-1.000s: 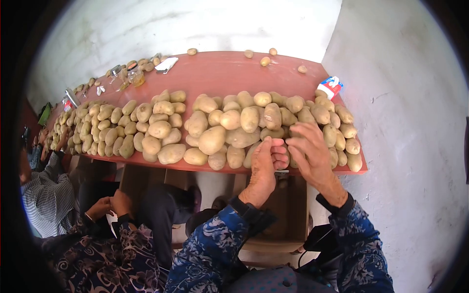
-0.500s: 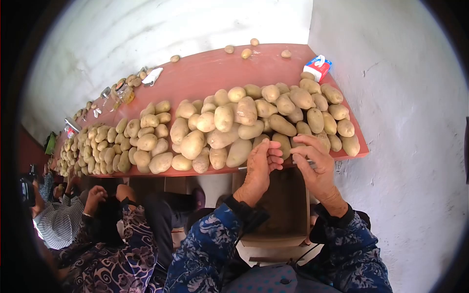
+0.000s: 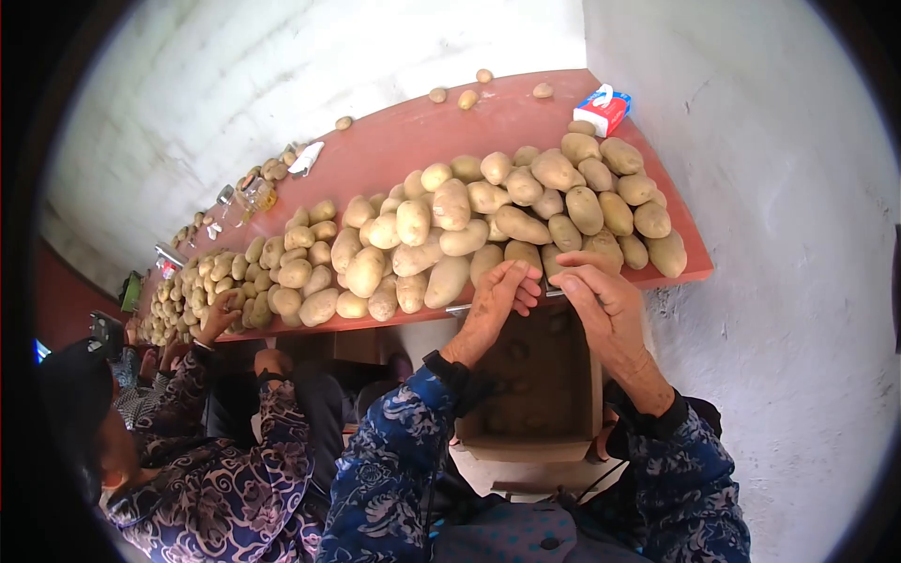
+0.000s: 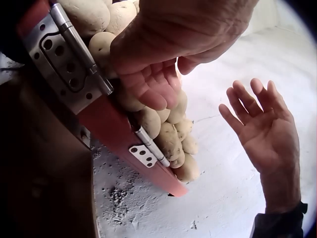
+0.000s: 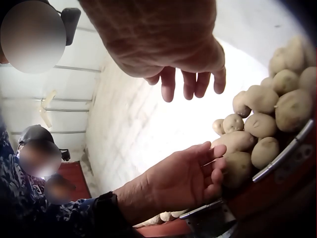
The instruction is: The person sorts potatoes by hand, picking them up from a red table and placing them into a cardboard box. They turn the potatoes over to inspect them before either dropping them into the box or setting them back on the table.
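Note:
In the head view, my left hand (image 3: 495,305) and right hand (image 3: 608,310) face each other at the table's front edge, a small gap between them. Brown potatoes (image 3: 447,281) lie piled just beyond the fingers. Nothing shows in either hand. The left wrist view has the left hand (image 4: 173,44) with loosely bent fingers, while the right hand (image 4: 270,134) shows its palm, fingers spread. Seen from the right wrist, the right hand (image 5: 168,44) hangs its fingers downward above the upturned left palm.
Potatoes cover the front of the red table (image 3: 394,122). A tissue pack (image 3: 603,109) stands at its far right corner, and glass jars (image 3: 255,195) stand at the left. Below the front edge is a brown open box (image 3: 526,441). A person in a patterned shirt (image 3: 225,469) sits left.
The view has shifted, so the table sits more tilted. My hands stay facing each other at the edge, fingers slightly changed. The neighbouring person's hand has reached up to the potatoes.

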Demonstrator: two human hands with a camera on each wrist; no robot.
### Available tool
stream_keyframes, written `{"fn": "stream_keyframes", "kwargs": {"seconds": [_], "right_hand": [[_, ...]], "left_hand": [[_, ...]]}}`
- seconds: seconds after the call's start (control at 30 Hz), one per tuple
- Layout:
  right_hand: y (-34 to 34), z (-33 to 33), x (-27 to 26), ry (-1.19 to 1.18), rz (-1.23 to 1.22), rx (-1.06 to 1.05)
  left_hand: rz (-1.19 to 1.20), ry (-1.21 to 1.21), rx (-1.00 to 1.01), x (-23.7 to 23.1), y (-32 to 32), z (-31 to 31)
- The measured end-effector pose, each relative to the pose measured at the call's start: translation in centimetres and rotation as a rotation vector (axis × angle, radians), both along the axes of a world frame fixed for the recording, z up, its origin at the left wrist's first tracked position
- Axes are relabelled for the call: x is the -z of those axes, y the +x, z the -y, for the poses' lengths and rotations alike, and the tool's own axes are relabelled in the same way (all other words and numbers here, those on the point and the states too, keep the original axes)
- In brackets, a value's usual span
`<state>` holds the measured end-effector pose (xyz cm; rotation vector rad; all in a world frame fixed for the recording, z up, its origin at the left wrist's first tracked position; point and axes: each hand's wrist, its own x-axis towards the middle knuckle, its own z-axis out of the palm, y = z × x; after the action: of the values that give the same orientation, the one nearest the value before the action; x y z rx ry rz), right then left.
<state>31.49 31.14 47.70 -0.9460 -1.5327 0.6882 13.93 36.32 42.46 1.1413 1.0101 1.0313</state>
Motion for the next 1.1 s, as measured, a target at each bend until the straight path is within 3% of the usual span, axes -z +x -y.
{"fn": "stream_keyframes", "kwargs": {"seconds": [0.2, 0.43, 0.67, 0.8, 0.87, 1.0, 1.1], "right_hand": [[1.0, -0.1, 0.5, 0.066, 0.002, -0.019], [1.8, 0.4, 0.0, 0.058, 0.000, -0.029], [3.3, 1.1, -0.9, 0.065, -0.214, 0.021], [4.3, 1.5, -1.0, 0.086, -0.279, -0.004], [4.8, 1.8, -1.2, 0.049, -0.282, 0.006], [6.0, 2.0, -1.2, 0.067, -0.271, -0.009], [6.3, 2.4, -1.4, 0.011, -0.250, 0.013]], "left_hand": [[-0.088, 0.090, -0.016, 2.5, 1.4, 2.0], [-0.178, -0.052, 0.052, 7.5, 5.5, 8.0], [-0.273, -0.303, 0.232, 13.8, 7.0, 13.2], [-0.390, -0.318, 0.207, 17.3, 7.6, 14.6], [-0.314, -0.181, 0.202, 20.5, 8.2, 15.6], [-0.421, -0.128, 0.147, 21.3, 9.0, 16.5], [-0.332, -0.176, 0.102, 21.0, 9.0, 17.1]]}}
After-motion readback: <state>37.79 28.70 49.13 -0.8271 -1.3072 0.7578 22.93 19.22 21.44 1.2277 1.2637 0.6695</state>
